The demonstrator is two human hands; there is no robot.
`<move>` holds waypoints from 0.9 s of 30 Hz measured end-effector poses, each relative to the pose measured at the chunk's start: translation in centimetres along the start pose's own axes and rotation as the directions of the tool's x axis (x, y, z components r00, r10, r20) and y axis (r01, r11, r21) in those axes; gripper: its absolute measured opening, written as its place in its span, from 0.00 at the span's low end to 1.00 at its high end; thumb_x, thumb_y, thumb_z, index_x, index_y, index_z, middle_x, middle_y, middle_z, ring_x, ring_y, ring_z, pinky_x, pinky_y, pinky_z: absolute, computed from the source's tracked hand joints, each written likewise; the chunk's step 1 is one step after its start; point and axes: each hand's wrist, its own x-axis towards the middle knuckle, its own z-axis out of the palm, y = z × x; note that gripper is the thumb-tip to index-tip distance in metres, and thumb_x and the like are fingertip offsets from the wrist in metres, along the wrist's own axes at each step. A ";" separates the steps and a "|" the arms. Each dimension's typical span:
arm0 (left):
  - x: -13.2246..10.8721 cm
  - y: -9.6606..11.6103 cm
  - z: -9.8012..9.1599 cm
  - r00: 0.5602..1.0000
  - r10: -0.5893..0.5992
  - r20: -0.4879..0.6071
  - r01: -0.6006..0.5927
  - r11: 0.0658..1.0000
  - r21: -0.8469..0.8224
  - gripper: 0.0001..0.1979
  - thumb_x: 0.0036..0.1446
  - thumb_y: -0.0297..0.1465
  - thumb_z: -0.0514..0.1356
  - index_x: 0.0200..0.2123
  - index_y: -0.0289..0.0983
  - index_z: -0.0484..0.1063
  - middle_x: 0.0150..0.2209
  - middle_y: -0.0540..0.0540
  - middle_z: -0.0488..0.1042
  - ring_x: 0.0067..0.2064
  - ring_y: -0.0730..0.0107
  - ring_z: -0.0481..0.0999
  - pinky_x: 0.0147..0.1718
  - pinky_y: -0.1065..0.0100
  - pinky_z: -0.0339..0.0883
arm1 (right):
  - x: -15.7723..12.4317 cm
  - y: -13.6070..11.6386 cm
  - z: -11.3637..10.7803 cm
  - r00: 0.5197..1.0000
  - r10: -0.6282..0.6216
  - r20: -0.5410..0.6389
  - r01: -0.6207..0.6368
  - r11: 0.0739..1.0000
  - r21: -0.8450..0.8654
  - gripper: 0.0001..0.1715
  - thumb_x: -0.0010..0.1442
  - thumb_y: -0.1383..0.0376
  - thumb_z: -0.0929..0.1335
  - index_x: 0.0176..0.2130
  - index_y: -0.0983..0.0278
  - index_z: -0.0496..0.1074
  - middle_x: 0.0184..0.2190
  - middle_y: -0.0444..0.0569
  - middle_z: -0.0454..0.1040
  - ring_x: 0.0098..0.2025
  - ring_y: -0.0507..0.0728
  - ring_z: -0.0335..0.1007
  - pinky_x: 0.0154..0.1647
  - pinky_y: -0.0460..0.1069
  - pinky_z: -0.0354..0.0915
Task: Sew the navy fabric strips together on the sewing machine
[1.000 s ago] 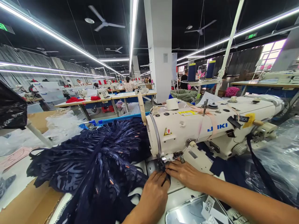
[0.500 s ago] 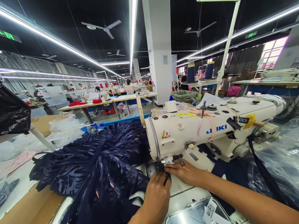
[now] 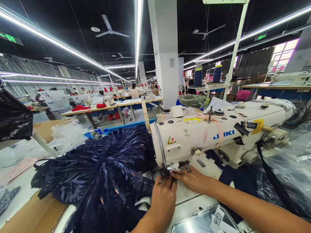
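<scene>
A white sewing machine (image 3: 194, 132) lies across the right half of the view, its needle end near the middle. Just below that end, my left hand (image 3: 164, 195) has its fingers bent down on dark navy fabric at the presser foot. My right hand (image 3: 190, 178) reaches in from the right, its fingertips beside the needle area, close to my left fingers. The fingertips of both hands are partly hidden by dark cloth and the machine head. A big heap of navy patterned garments (image 3: 97, 168) spreads left of the machine, running up to my left hand.
In front of the machine bed lies a metal tray (image 3: 187, 225) with white labels. Clear plastic (image 3: 291, 171) piles up at the right edge. Navy thread cones (image 3: 198, 77) stand behind the machine. Cardboard (image 3: 36, 210) sits at lower left. People work at distant tables.
My left hand has shifted slightly up and its fingers have spread a little at the presser foot. The right hand stays nearly in place. More navy fabric shows left of my left hand.
</scene>
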 end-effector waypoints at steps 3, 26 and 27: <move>0.2 0.0 0.0 0.999 -0.002 -0.046 0.003 1.000 0.012 0.15 0.43 0.17 0.50 0.34 0.32 0.69 0.36 0.43 0.75 0.37 0.64 0.73 0.42 0.58 0.60 | 0.1 -0.1 0.1 0.998 0.013 -0.055 -0.014 1.000 -0.024 0.21 0.55 0.77 0.58 0.47 0.66 0.67 0.42 0.53 0.72 0.43 0.59 0.66 0.46 0.53 0.60; 0.4 -3.2 -2.8 0.968 -0.096 0.233 0.170 0.931 -0.324 0.16 0.51 0.21 0.50 0.39 0.40 0.72 0.34 0.45 0.70 0.40 0.61 0.66 0.43 0.53 0.59 | 0.9 -1.7 1.1 0.967 0.255 -0.007 -0.248 0.946 0.210 0.06 0.56 0.68 0.64 0.37 0.65 0.67 0.33 0.49 0.71 0.37 0.57 0.65 0.39 0.50 0.60; 0.3 -3.0 -2.7 0.965 -0.093 0.244 0.169 0.935 -0.313 0.17 0.51 0.20 0.50 0.40 0.41 0.72 0.34 0.45 0.69 0.40 0.61 0.66 0.44 0.53 0.59 | 0.9 -1.7 1.1 0.964 0.265 -0.004 -0.259 0.942 0.213 0.07 0.56 0.68 0.64 0.37 0.65 0.67 0.33 0.49 0.71 0.38 0.57 0.65 0.39 0.49 0.60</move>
